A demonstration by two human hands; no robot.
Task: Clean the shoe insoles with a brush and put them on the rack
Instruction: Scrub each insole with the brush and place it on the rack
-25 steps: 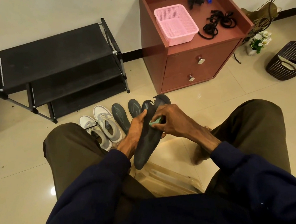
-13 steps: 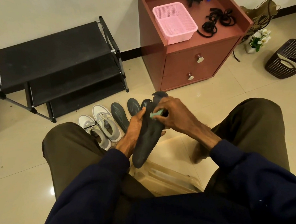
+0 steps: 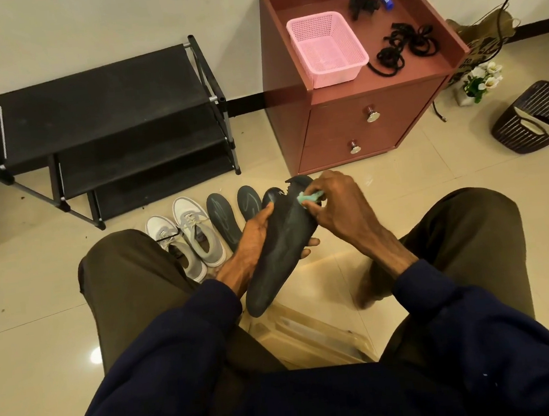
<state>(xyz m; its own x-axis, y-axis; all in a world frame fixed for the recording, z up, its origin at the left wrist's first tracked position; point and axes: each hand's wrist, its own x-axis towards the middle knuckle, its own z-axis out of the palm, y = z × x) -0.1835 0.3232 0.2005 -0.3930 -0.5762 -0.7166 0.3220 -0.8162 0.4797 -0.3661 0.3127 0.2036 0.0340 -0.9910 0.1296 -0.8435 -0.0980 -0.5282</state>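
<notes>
Insole [image 3: 280,247] gripped by left hand [image 3: 254,238], right hand [image 3: 336,202] pinching brush [image 3: 309,197], three floor insoles [image 3: 224,221], two sneakers [image 3: 198,232]

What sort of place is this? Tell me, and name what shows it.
Probably a room in a home: a black shoe rack against the wall, grey-white sneakers on the tiled floor, a two-drawer cabinet holding a pink basket.

Floor tiles [image 3: 464,172] glossy, smooth, cream. Rack [image 3: 102,100]: metal tubes, matt black shelves. Cabinet [image 3: 336,134]: reddish wood-look, metal knobs. Basket [image 3: 328,48]: pink perforated plastic. Held insole [image 3: 280,250] matt, dark.
</notes>
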